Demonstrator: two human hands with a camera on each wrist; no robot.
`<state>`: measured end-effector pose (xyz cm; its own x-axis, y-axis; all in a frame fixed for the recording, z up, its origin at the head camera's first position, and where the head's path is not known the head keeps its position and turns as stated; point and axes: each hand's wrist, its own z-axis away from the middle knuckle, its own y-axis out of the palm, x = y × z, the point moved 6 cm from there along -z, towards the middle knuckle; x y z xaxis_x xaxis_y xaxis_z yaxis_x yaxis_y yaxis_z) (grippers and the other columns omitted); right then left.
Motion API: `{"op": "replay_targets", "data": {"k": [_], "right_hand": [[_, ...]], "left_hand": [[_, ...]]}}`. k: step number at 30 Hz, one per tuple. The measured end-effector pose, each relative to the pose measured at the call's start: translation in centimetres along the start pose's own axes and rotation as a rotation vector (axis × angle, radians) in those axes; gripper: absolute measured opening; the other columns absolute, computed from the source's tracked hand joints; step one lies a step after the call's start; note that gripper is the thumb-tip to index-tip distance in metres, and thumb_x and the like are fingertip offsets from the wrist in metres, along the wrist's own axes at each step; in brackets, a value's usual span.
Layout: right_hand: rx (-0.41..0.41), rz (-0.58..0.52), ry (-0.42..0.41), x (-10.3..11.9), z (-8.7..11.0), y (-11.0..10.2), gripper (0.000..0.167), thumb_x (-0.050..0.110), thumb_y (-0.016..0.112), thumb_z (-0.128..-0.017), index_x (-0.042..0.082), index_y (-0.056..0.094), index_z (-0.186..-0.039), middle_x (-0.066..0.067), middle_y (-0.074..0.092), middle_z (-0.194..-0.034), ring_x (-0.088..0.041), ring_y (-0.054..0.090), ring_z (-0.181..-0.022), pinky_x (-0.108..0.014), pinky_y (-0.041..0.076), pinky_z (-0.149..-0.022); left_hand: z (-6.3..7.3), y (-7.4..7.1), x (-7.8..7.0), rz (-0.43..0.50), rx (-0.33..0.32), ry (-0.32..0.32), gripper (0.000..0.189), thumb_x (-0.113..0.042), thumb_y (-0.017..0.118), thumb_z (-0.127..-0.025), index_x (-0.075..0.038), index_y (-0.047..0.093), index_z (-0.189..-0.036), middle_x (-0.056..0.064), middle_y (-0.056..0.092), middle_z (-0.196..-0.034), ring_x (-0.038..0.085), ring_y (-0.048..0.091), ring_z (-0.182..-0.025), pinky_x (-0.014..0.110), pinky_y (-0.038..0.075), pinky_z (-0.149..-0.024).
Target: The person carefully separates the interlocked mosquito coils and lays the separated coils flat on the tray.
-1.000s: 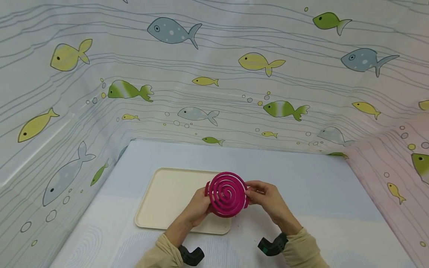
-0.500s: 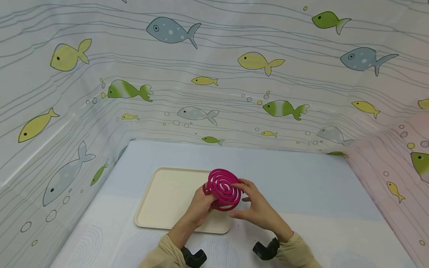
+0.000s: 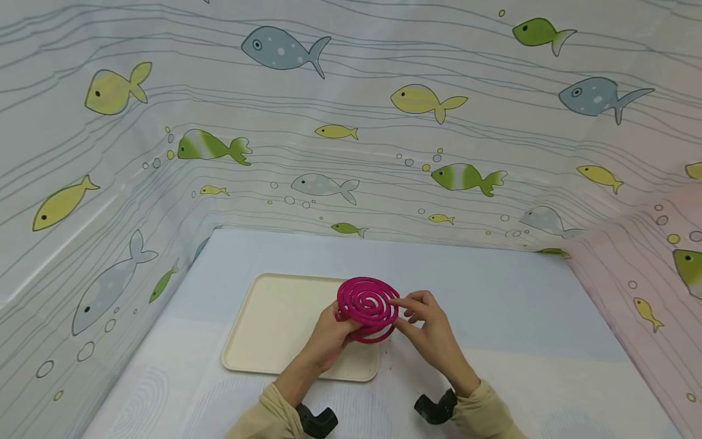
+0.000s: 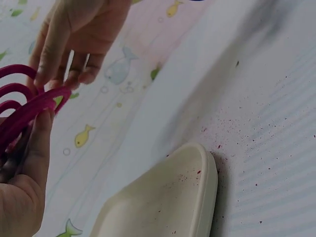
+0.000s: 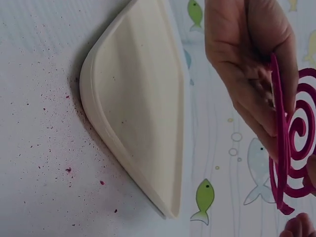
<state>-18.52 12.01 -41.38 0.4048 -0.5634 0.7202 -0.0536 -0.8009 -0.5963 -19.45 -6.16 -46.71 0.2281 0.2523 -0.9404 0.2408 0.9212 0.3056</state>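
Observation:
A magenta mosquito coil (image 3: 366, 292), a flat spiral with more than one layer of rings, is held up over the right part of the tray. My left hand (image 3: 328, 338) grips its left side, thumb across the lower front. At its right edge, my right hand (image 3: 436, 338) pinches the rings between index finger and thumb, other fingers bent behind. In the left wrist view the coil (image 4: 24, 116) tilts, and its rings stand apart at the near side. The right wrist view shows the coil (image 5: 282, 128) edge-on; part of it runs out of frame.
A cream tray (image 3: 274, 317) lies below and left of the hands on the pale tabletop (image 3: 493, 299). Small dark red crumbs (image 5: 68, 170) are scattered on the cloth beside the tray, with a few inside it. Fish-printed sheeting (image 3: 378, 201) surrounds the table.
The coil, facing me flat a second ago, has tilted and its rings have spread apart. My right hand let go of the right edge, opened, and came back onto the rings there.

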Motion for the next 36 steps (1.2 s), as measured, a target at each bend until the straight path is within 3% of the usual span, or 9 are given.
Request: {"op": "replay_targets", "data": {"k": [4,9,13,17,22,27,30,36], "right_hand": [[0.06,-0.094,0.119,-0.6,0.0,0.4,0.03,0.003,0.072,-0.085,0.015,0.072,-0.113,-0.002,0.063,-0.088,-0.007,0.055,-0.07,-0.02,0.051,-0.061],[0.15,-0.477,0.336,-1.8,0.0,1.1,0.027,0.002,0.06,-0.091,0.002,0.065,-0.118,-0.017,0.069,-0.104,-0.012,0.069,-0.076,-0.028,0.06,-0.072],[0.14,-0.648,0.448,-2.6,0.0,1.5,0.031,0.009,0.067,-0.091,-0.006,0.061,-0.116,-0.017,0.065,-0.105,-0.014,0.071,-0.077,-0.031,0.061,-0.076],[0.126,-0.662,0.485,-3.1,-0.1,1.7,0.032,0.006,0.071,-0.088,-0.007,0.06,-0.115,-0.011,0.065,-0.1,-0.013,0.07,-0.076,-0.03,0.061,-0.074],[0.124,-0.68,0.479,-3.1,-0.2,1.6,0.031,0.002,0.069,-0.088,-0.008,0.059,-0.115,-0.012,0.065,-0.102,-0.014,0.071,-0.077,-0.03,0.061,-0.073],[0.111,-0.697,0.493,-3.3,-0.1,1.6,0.031,0.003,0.068,-0.088,-0.008,0.059,-0.116,-0.008,0.065,-0.098,-0.012,0.069,-0.075,-0.03,0.061,-0.072],[0.1,-0.708,0.51,-3.4,-0.1,1.5,0.03,0.004,0.068,-0.089,-0.008,0.058,-0.116,-0.005,0.065,-0.094,-0.012,0.068,-0.073,-0.029,0.061,-0.071],[0.099,-0.713,0.53,-3.6,-0.1,1.5,0.031,0.006,0.067,-0.09,-0.007,0.058,-0.116,-0.005,0.065,-0.091,-0.013,0.068,-0.073,-0.029,0.061,-0.071]], "left_hand": [[-0.1,0.0,-0.1,-0.035,-0.009,0.024,0.056,0.0,0.059,-0.092,-0.004,0.039,-0.144,0.009,0.063,-0.124,0.009,0.065,-0.1,0.029,0.058,-0.086],[-0.1,-0.1,0.0,-0.036,-0.017,0.021,0.045,-0.004,0.05,-0.099,-0.004,0.039,-0.142,0.004,0.065,-0.114,0.007,0.065,-0.092,0.024,0.057,-0.079],[-0.1,-0.1,0.1,-0.036,-0.002,-0.001,0.039,-0.011,0.042,-0.103,-0.001,0.04,-0.141,-0.002,0.065,-0.102,0.006,0.064,-0.086,0.022,0.056,-0.075],[0.0,0.1,0.0,-0.049,0.014,-0.013,0.039,-0.014,0.041,-0.104,0.001,0.04,-0.14,-0.003,0.064,-0.1,0.006,0.063,-0.084,0.023,0.056,-0.075],[-0.1,0.1,-0.2,-0.068,0.022,0.002,0.039,-0.017,0.041,-0.105,0.001,0.042,-0.14,0.004,0.066,-0.109,0.008,0.067,-0.09,0.027,0.059,-0.08],[-0.1,0.3,-0.2,-0.071,0.072,0.019,0.044,-0.023,0.037,-0.106,-0.008,0.035,-0.147,0.011,0.061,-0.124,0.009,0.067,-0.099,0.032,0.058,-0.087],[-0.1,0.5,-0.1,-0.039,0.113,0.023,0.046,-0.029,0.033,-0.107,-0.011,0.03,-0.15,0.008,0.06,-0.126,0.009,0.066,-0.103,0.033,0.057,-0.09],[0.0,0.6,-0.1,0.006,0.143,0.026,0.052,-0.039,0.027,-0.108,-0.003,0.035,-0.146,-0.001,0.063,-0.117,0.008,0.066,-0.104,0.032,0.057,-0.091]]}}
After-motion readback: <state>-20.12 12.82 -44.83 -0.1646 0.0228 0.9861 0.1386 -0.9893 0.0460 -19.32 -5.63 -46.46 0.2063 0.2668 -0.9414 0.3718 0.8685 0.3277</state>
